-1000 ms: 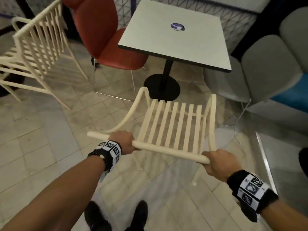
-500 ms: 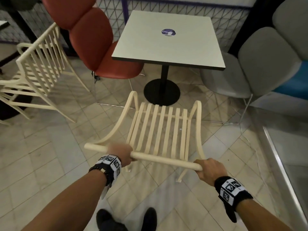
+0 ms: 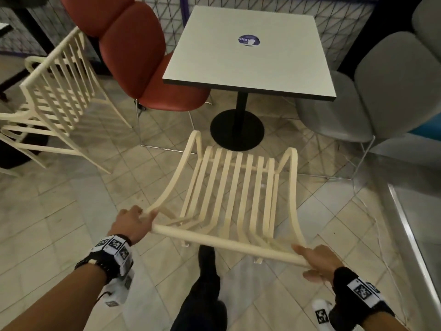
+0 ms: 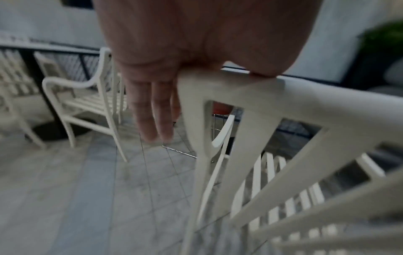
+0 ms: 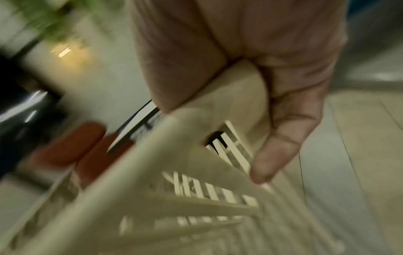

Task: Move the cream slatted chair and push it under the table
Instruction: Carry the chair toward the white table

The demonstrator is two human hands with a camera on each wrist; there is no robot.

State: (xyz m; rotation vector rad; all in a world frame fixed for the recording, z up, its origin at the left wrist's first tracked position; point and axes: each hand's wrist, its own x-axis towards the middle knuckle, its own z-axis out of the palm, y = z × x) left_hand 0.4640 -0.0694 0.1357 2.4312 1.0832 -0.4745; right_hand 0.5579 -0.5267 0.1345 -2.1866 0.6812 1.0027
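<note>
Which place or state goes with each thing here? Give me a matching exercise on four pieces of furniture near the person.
Things:
1. near cream slatted chair
2. red chair
3. square table
4. grey chair

Places or states:
A. bears a round blue sticker
B. stands at the table's right side
C. has the left hand and right hand on its top rail
D. stands at the table's left side

Pairs: 1-C; 2-D; 3-A; 4-B

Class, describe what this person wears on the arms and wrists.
No sleeves: both forearms are bare. The left band and right band are black with white panels printed with black square codes. A white coded tag hangs under each.
</note>
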